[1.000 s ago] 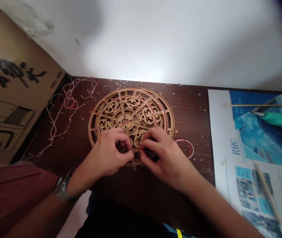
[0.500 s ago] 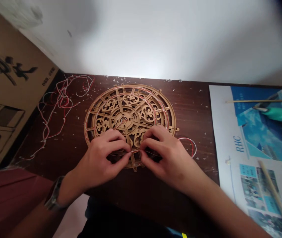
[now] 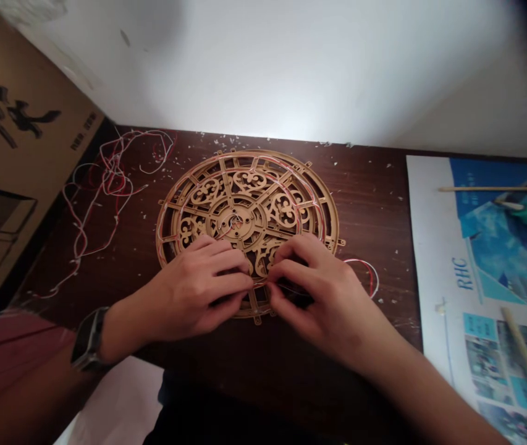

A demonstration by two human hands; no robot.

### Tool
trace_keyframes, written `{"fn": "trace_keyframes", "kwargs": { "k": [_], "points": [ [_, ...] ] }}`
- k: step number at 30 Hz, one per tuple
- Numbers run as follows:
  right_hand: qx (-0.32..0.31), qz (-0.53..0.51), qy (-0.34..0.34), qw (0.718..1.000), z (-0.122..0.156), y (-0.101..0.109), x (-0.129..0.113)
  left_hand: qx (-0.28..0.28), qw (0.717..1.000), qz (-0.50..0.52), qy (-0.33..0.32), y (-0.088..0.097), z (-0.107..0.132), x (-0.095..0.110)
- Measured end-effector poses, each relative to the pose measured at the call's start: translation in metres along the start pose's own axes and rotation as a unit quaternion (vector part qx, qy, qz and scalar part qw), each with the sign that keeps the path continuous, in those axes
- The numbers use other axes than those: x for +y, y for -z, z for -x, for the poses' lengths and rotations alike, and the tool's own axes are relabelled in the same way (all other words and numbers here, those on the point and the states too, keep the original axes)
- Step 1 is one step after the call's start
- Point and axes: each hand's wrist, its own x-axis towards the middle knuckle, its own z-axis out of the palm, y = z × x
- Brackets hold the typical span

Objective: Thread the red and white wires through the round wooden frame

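One cardboard box [image 3: 26, 154] with dark print stands at the far left, against the dark wooden desk [image 3: 374, 210]. Several loose red and white wires [image 3: 110, 179] lie tangled on the desk's left side, apart from the other items and reaching toward the disc. A black watch [image 3: 88, 339] is worn on the left wrist, near the desk's near edge.

The left hand [image 3: 198, 287] lies over the near-left part of a round, fretwork wooden disc [image 3: 249, 210], which lies flat at the middle of the desk. Its fingers are curled and closed up, with the fingertips [image 3: 247, 281] at the disc's near edge. A thin wire [image 3: 261, 282] crosses the short gap between the hands and appears pinched at both sets of fingertips; the grip itself is partly hidden. Red and white wires also run along the disc's ring.

The right hand [image 3: 323, 290] lies over the near-right part of the disc, fingers bent inward and nearly closed, its fingertips [image 3: 270, 287] facing those of the left hand. One loop of red and white wire [image 3: 365, 276] lies on the desk just right of the disc. One printed poster [image 3: 485, 247] lies further right, well apart from the disc.
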Motion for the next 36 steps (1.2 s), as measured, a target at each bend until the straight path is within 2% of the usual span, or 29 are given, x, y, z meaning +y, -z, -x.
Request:
{"fn": "trace_keyframes", "kwargs": {
  "k": [5, 14, 17, 21, 25, 28, 32, 34, 36],
  "points": [
    [-0.004, -0.003, -0.002, 1.0, -0.001, 0.0, 0.0, -0.014, 1.0, 0.0, 0.006, 0.0, -0.004, 0.001],
    [-0.013, -0.001, -0.003, 1.0, -0.001, 0.001, -0.001, -0.019, 0.998, -0.058, 0.014, -0.001, -0.008, 0.013],
    [-0.009, 0.007, 0.003, 1.0, -0.001, 0.001, -0.001, -0.016, 0.999, 0.005, 0.041, -0.001, -0.007, 0.007],
    [-0.004, 0.012, 0.009, 1.0, -0.001, 0.002, -0.001, -0.037, 0.99, 0.125, 0.061, 0.008, -0.009, -0.006],
    [0.01, 0.008, 0.019, 1.0, -0.001, 0.003, -0.001, -0.061, 0.986, 0.145, 0.062, 0.016, -0.013, -0.015],
    [0.035, -0.006, 0.006, 0.999, -0.002, 0.004, -0.002, -0.04, 0.991, 0.123, 0.046, 0.012, -0.011, -0.015],
    [0.056, -0.014, -0.004, 0.998, -0.003, 0.004, -0.002, 0.037, 0.993, 0.111, 0.022, 0.004, -0.008, -0.012],
    [0.06, -0.013, 0.004, 0.998, -0.003, 0.004, -0.002, 0.045, 0.993, 0.111, 0.014, 0.006, -0.009, -0.011],
    [0.068, -0.006, 0.017, 0.998, -0.003, 0.004, -0.004, 0.026, 0.993, 0.115, 0.007, 0.012, -0.012, -0.013]
  ]
}}
